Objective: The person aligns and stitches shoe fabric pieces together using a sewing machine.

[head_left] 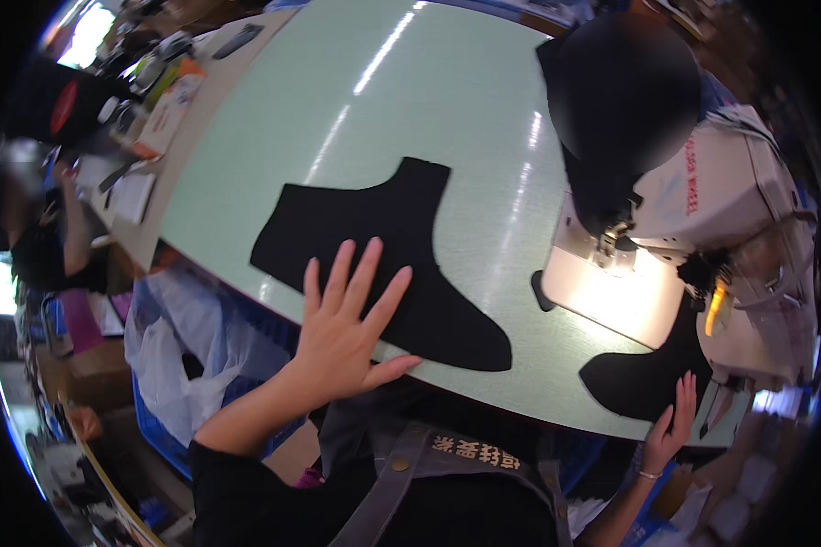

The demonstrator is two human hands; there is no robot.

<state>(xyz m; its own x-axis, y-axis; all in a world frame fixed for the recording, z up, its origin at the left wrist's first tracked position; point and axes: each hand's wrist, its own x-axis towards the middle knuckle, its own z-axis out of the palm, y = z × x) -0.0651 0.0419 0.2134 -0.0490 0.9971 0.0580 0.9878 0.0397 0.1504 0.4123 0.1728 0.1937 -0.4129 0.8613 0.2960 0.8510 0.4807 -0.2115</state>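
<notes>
My left hand lies with spread fingers on a black boot-shaped fabric piece. This piece rests flat near the front edge of the pale green table, its pointed end toward the right. At the right, my right hand has its fingers stretched out against the lower edge of a second black fabric piece. That second piece lies beside the lit bed of a sewing machine, and the machine hides part of it. Neither hand grips anything.
Above the machine's needle area, a large dark shape is too blurred to make out. Left of the table, a white plastic bag sits in a blue crate. A co-worker is at the far left, near a box.
</notes>
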